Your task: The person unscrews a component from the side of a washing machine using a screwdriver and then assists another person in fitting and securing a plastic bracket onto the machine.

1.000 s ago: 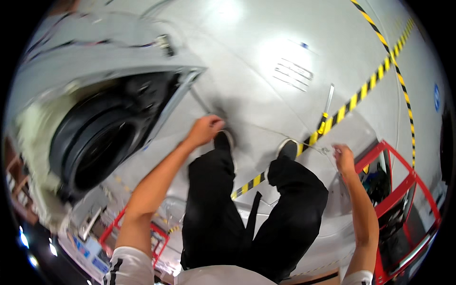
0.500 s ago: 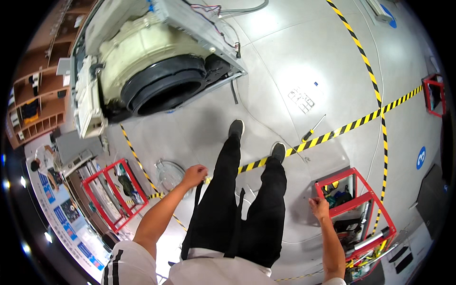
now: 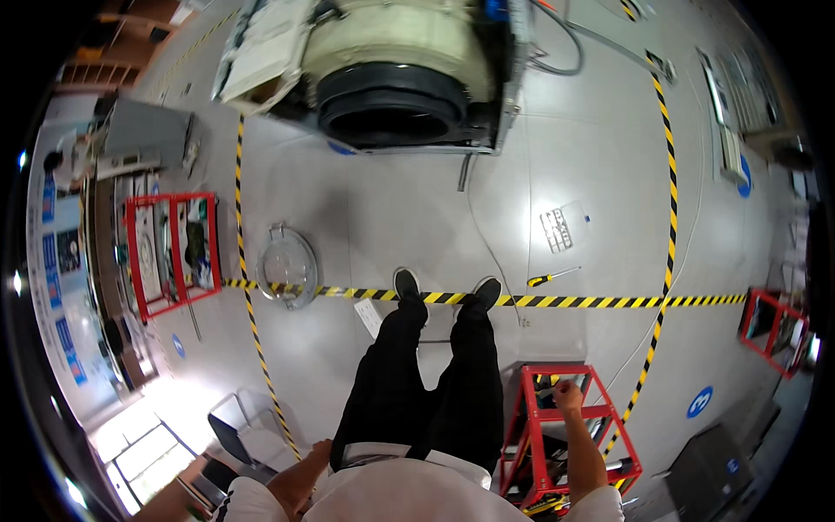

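Note:
My right hand (image 3: 568,397) hovers over the far end of a red-framed tool cart (image 3: 557,413), its fingers loosely bent and apart, with nothing seen in them. Whether it touches the cart I cannot tell. Beside my left hip is my left hand (image 3: 322,452), low and dim, its fingers hard to make out. Ahead stands an opened washing machine (image 3: 513,113) with a pale drum tub (image 3: 391,35) and a black rubber door seal (image 3: 391,96). Tools, some yellow, lie inside the cart, partly hidden by its bars and my arm.
A round washing-machine door (image 3: 289,270) lies on the floor to the left. A yellow-black screwdriver (image 3: 541,280) and a flat parts case (image 3: 557,230) lie ahead right. Another red cart (image 3: 174,252) stands far left. Striped tape (image 3: 591,302) and a cable (image 3: 487,244) cross the floor.
My view has turned and shifted back, so the washing machine sits higher in it. My right hand has come over the cart. My left hand has drawn back to my hip.

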`<state>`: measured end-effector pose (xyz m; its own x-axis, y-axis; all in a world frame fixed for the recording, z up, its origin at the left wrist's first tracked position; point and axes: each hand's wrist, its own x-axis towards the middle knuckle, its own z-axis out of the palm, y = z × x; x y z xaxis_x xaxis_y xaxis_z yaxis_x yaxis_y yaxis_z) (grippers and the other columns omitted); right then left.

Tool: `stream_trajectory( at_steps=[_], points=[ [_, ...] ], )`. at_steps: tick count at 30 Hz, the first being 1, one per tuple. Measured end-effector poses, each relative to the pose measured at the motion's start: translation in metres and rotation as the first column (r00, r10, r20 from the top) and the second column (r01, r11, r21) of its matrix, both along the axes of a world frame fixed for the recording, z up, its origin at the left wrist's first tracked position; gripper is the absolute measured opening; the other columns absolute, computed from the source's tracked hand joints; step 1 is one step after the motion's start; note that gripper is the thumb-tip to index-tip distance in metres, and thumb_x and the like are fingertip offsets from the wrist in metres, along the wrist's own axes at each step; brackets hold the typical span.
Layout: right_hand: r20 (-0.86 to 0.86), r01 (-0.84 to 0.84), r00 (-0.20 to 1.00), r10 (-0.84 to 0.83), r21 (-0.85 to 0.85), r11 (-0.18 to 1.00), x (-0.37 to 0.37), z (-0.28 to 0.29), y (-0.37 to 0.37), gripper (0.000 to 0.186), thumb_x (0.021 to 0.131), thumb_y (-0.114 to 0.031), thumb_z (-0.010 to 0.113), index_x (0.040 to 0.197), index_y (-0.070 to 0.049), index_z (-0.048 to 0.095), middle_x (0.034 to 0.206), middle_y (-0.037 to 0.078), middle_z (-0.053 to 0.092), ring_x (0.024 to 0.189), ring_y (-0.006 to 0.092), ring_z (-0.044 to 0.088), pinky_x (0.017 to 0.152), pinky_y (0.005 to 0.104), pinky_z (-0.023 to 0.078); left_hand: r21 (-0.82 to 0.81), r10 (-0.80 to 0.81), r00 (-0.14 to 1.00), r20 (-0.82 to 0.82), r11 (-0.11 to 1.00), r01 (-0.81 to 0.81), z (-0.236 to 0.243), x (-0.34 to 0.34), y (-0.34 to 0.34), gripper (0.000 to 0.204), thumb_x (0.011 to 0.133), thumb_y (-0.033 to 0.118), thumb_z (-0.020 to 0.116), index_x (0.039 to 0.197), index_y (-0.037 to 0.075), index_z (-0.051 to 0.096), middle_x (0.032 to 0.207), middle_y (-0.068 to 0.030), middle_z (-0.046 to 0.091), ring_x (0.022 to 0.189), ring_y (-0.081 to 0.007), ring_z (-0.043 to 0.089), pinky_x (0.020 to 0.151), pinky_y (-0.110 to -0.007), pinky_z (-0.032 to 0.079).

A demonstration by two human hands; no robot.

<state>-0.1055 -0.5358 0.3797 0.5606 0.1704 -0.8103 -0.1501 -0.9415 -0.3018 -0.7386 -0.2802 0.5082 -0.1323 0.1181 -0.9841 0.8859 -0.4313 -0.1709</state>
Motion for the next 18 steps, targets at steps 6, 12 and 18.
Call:
stream_trajectory(
  at_steps=[6,12,18],
  points=[
    [0.149,-0.332,0.935,0.321,0.054,0.942,0.012,-0.022,0.052,0.021,0.075,-0.013,0.066,0.093,-0.003,0.063,0.067,0.007,0.063,0.056,0.0119,0.061,0.051,0.027,0.049,0.068,0.342,0.934,0.105,0.934,-0.35,-0.024,0.018,-0.123,0.041,0.075,0.04,0.058,0.105,0.012,0.062,0.1,-0.0148,0.064,0.096,-0.0358,0.061,0.08,-0.043,0.05],
    [-0.046,-0.365,0.927,0.372,0.114,0.924,-0.006,0.046,0.191,0.014,0.082,-0.006,0.059,0.095,-0.006,0.064,0.073,0.003,0.062,0.064,0.0126,0.064,0.054,0.0244,0.049,0.085,0.539,0.821,0.189,0.824,-0.56,-0.031,0.052,-0.167,0.042,0.075,0.04,0.058,0.105,0.011,0.062,0.1,-0.0148,0.064,0.096,-0.0357,0.061,0.08,-0.043,0.05],
    [-0.048,-0.419,0.902,0.43,0.144,0.896,-0.032,0.078,0.262,0.012,0.082,-0.009,0.061,0.093,-0.005,0.065,0.075,0.004,0.065,0.063,0.0121,0.065,0.054,0.0226,0.049,0.114,0.657,0.707,0.262,0.706,-0.699,-0.022,0.065,-0.176,0.042,0.074,0.04,0.058,0.105,0.011,0.062,0.099,-0.0147,0.064,0.096,-0.0357,0.061,0.08,-0.043,0.05]
  ],
)
